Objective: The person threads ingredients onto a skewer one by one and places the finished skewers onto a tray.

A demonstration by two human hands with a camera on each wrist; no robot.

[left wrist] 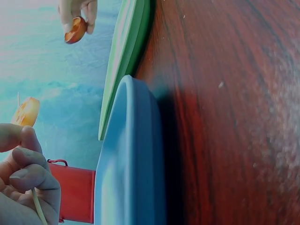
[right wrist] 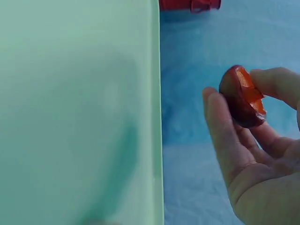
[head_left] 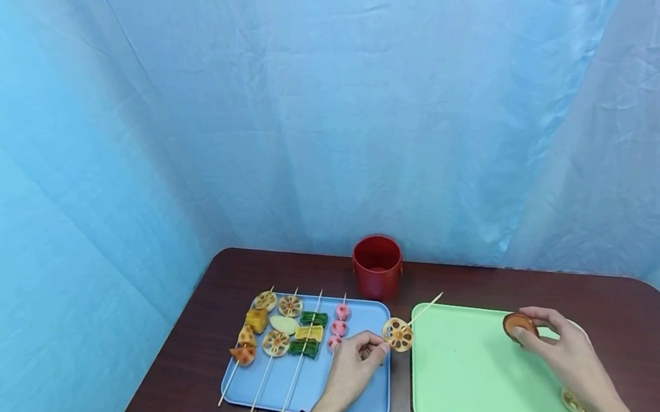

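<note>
My left hand [head_left: 352, 369] pinches a wooden skewer [head_left: 426, 308] over the right side of the blue tray [head_left: 366, 408]. One lotus root slice [head_left: 397, 335] is threaded on it just above my fingertips, and the bare tip slants up to the right. Its lower end shows below my fingers in the left wrist view. Above the far part of the green tray [head_left: 466, 408], my right hand [head_left: 562, 351] holds a round brown food piece [right wrist: 236, 98] between thumb and fingers. That piece is domed and dark on one side, orange on the other.
Several loaded skewers lie on the blue tray, among them one with pink pieces [head_left: 338, 328] and one with green and yellow pieces [head_left: 308, 333]. Another lotus root slice [head_left: 575, 404] lies on the green tray under my right forearm. Behind stands a red cup [head_left: 377, 268].
</note>
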